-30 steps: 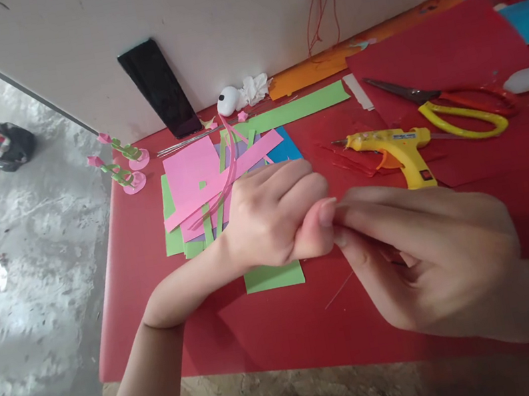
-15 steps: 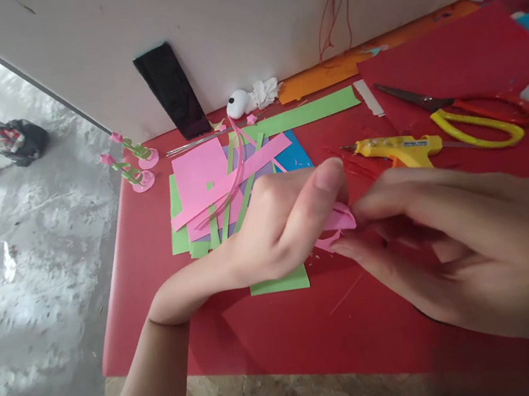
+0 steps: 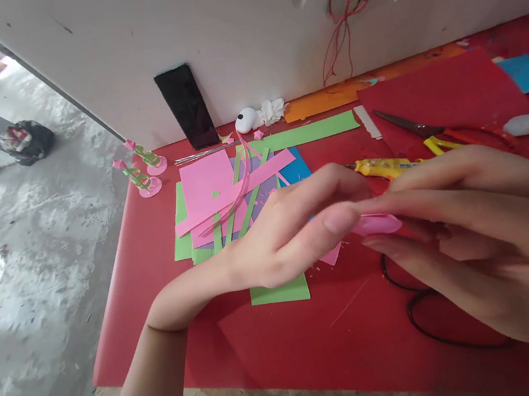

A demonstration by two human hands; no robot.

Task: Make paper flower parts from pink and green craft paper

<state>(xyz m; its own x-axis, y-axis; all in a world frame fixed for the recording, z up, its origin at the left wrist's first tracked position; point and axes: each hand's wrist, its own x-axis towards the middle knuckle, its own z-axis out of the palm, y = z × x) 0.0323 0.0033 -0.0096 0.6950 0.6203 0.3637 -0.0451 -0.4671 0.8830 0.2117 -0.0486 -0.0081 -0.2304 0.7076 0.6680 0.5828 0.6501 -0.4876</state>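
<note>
- Left grip, mine (image 3: 292, 240): thumb and fingers together, clamped on the left end of one folded pink paper piece (image 3: 379, 224).
- Right grip, mine (image 3: 495, 240): finger above that piece, thumb below; whether they press, I cannot tell.
- Piece's place: raised over the table (image 3: 279, 344), between my hands.
- Done, by my judgement: two pink-and-green paper flowers (image 3: 142, 178), upright at the table's back left corner; a small pink star (image 3: 258, 135) near the back edge.
- Left, likewise judged: the held piece looks unfinished; a pink strip (image 3: 268, 176) and pink sheet (image 3: 205, 177) lie flat, left of centre.
- Tools towards the right edge: yellow glue gun (image 3: 386, 166), scissors (image 3: 420, 129) open-handled beside it.
</note>
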